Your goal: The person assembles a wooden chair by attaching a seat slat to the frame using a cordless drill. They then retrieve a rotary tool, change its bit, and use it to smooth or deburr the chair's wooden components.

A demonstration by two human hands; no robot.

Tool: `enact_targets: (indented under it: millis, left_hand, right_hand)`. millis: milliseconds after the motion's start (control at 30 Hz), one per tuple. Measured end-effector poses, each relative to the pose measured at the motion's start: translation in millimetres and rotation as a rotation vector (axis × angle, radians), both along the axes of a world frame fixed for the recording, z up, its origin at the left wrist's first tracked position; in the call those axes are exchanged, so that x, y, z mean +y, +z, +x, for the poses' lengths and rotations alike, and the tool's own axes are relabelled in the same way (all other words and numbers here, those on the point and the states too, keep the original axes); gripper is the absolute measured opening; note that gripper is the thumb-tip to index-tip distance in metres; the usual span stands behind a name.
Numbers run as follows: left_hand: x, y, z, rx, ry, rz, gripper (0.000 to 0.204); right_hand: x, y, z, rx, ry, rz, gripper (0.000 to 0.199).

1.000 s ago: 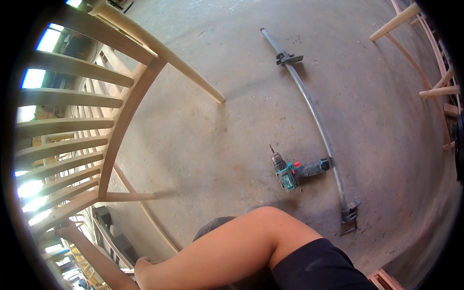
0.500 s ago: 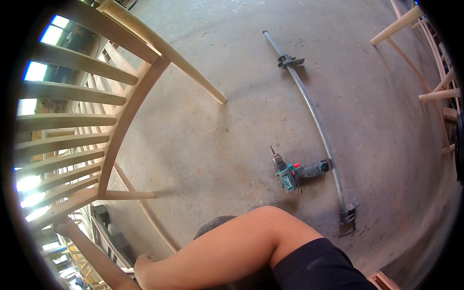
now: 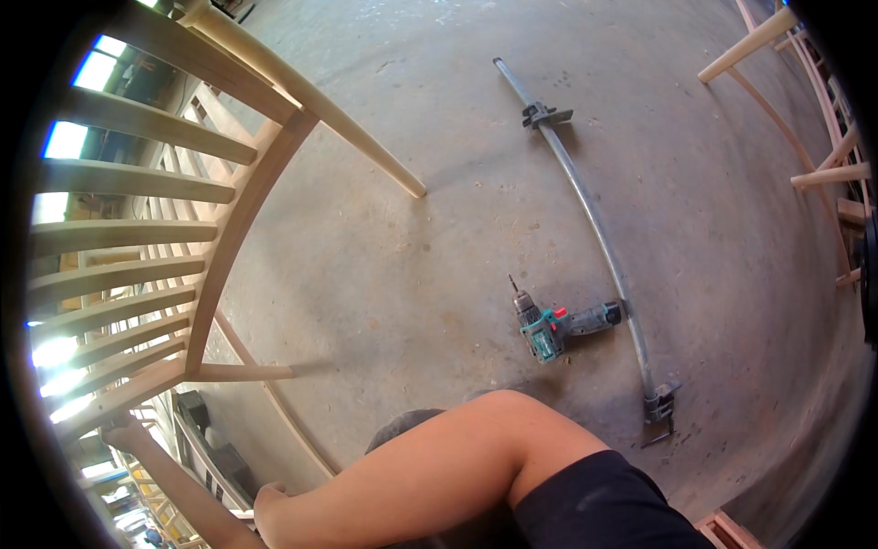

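Note:
A pale slatted wooden frame (image 3: pixel 240 210) with a curved rail and tapered round legs fills the left side. My left arm reaches up to its lower corner, where my left hand (image 3: pixel 128 437) is closed against the end of the lowest wooden piece. A small dark thing shows at the fingers, too small to name. My bare right arm bends across the bottom of the view. My right hand (image 3: pixel 269 499) shows only as a rounded edge near the left forearm, its fingers hidden.
On the concrete floor lies a green and black cordless drill (image 3: pixel 547 337) with a bit fitted. Beside it stretches a long metal bar clamp (image 3: pixel 594 224). More wooden frames with round legs (image 3: pixel 745 46) stand at the right edge. A dark object (image 3: pixel 224 457) sits at lower left.
The view has shifted very slightly. Otherwise my hands, the frame, the drill and the clamp look the same.

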State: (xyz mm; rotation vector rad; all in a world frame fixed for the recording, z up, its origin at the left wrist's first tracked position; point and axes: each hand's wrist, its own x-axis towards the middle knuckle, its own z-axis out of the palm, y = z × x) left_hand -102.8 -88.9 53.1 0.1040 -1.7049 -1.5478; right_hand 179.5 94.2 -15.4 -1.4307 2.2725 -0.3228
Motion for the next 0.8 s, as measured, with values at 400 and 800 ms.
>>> enact_targets:
  millis: [400,800]
  left_hand:
    - [-141,-12,-76,-0.002,-0.312,0.160,0.047]
    - [-98,-24,-49,0.065,-0.208,0.289,0.040]
  right_hand:
    - [53,7,38,0.040,-0.199,-0.094,0.040]
    - [32,-37,22,-0.061,-0.208,-0.080,0.033]
